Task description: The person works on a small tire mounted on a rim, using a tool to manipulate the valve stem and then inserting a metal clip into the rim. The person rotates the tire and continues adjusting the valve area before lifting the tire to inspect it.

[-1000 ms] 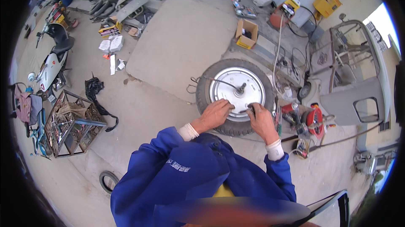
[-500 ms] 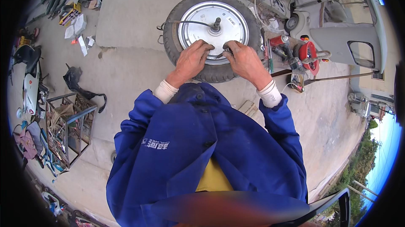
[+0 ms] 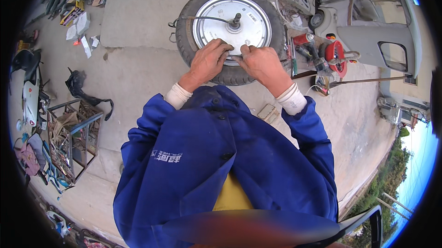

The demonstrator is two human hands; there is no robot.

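A wheel lies flat on the ground ahead of me, with a black rubber tire (image 3: 189, 39) around a silver hub (image 3: 216, 29). A short axle (image 3: 236, 20) stands up from the hub's middle, and a dark cable (image 3: 207, 17) runs from it to the left over the tire. My left hand (image 3: 208, 64) is closed at the hub's near rim, fingertips pinched together. Beside it my right hand (image 3: 264, 65) is also closed, its thumb and fingers at the same rim. Something small and dark shows between the two hands, too small to name.
Right of the wheel lie a red can (image 3: 302, 39), a power tool (image 3: 321, 66) and a red basin (image 3: 340, 58). A metal frame rack (image 3: 83, 126) full of scraps stands at the left, near a black plastic bag (image 3: 79, 84). A parked scooter (image 3: 31, 89) stands beyond.
My right hand has shifted slightly left, its fingertips nearer my left hand. The dark piece seen at its fingers before is now mostly hidden. The whole view has shifted a little.
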